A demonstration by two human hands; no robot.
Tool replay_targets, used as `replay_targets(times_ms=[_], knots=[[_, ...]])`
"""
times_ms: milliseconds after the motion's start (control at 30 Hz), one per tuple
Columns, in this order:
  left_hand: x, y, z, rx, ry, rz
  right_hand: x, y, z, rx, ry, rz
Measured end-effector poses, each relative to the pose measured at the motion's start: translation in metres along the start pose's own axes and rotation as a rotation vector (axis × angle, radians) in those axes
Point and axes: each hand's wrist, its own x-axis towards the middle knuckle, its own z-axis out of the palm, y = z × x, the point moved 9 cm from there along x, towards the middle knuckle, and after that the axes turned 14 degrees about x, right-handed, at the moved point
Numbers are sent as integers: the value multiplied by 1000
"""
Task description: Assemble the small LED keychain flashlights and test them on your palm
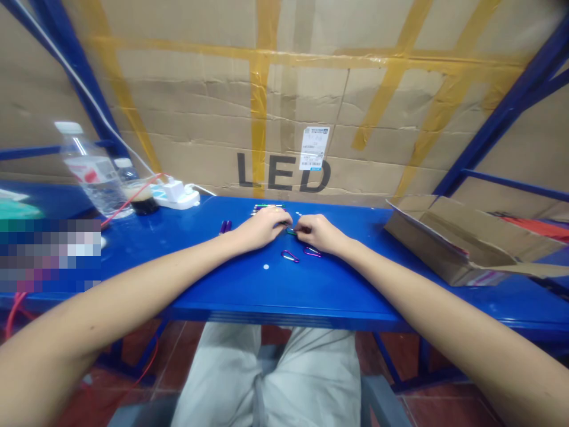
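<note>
My left hand (269, 226) and my right hand (322, 232) are close together over the blue table, fingers of both pinched. Between the fingertips a small green carabiner (291, 232) shows; my right fingers grip its end. What my left fingertips pinch is mostly hidden. Just in front of my right hand lie a purple carabiner (290, 257) and a second purple carabiner (312, 252), partly under the hand. Several slim coloured pieces (269, 207) lie behind my left hand. Two short purple tubes (226, 226) rest beside my left wrist.
An open cardboard box (444, 255) stands at the right. On the left are a water bottle (95, 172), a cup of dark liquid (144, 201) and a white power strip (178, 197). A white dot (266, 267) lies near the front. Cardboard (200, 118) walls the back.
</note>
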Motion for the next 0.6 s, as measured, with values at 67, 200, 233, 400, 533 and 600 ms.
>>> replay_targets(times_ms=[67, 200, 233, 400, 533, 600], knots=[[1, 1, 0, -3, 3, 11, 0, 0, 0, 11, -5, -2], [2, 3, 3, -20, 7, 41, 1, 1, 1, 30, -15, 7], [2, 3, 4, -24, 7, 47, 2, 1, 2, 30, -16, 12], [3, 3, 7, -30, 6, 56, 3, 2, 2, 24, -29, 40], [4, 5, 9, -12, -9, 66, 3, 1, 2, 9, -51, 58], [5, 6, 11, 5, -18, 71, 3, 0, 3, -5, -69, 50]])
